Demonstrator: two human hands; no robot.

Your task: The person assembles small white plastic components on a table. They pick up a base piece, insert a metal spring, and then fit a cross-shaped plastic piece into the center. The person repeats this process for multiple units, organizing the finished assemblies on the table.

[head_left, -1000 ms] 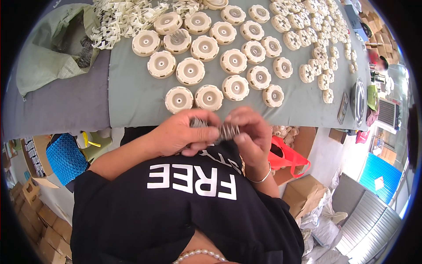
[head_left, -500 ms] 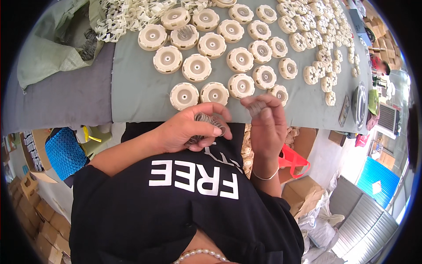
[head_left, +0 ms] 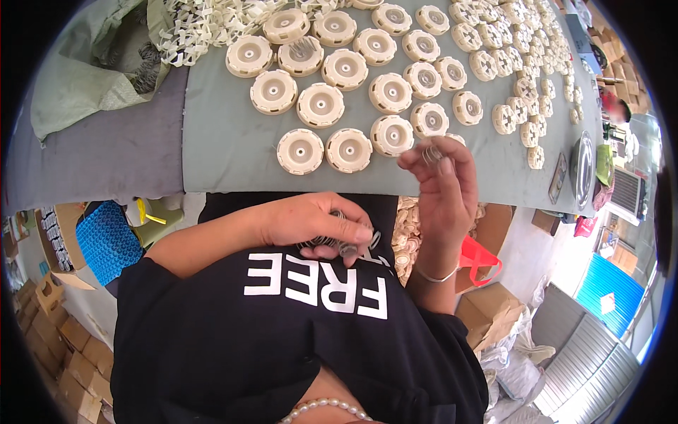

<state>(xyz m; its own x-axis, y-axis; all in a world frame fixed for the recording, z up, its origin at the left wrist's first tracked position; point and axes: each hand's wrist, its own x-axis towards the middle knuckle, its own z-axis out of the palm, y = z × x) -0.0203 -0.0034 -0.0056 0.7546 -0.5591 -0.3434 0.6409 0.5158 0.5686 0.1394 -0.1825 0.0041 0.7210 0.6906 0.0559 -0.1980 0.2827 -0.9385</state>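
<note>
My left hand [head_left: 308, 220] is closed round several metal coil springs [head_left: 347, 249], held in front of my black shirt just off the table's near edge. Between the thumb and fingers of my right hand [head_left: 450, 192] is a single coil spring [head_left: 431, 155], raised over that edge. Beyond it lie rows of round cream plastic housings [head_left: 392, 136], each with a recessed centre. My right fingers partly cover one of these. In a housing farther back, a loose spring [head_left: 302, 49] sticks up out of the recess; several others on the right seem to have springs seated inside.
Small white plastic pieces [head_left: 194, 32] are heaped at the back left, beside a pale green sack [head_left: 85, 85] with springs in it. Smaller cream rounds [head_left: 503, 119] crowd the right. A metal tray [head_left: 582, 168] lies at the right end. Below the table stands a carton [head_left: 492, 237] of cream parts.
My right hand has moved slightly right and up with its spring, toward the housings. My left hand has dropped a little and turned, still round its springs.
</note>
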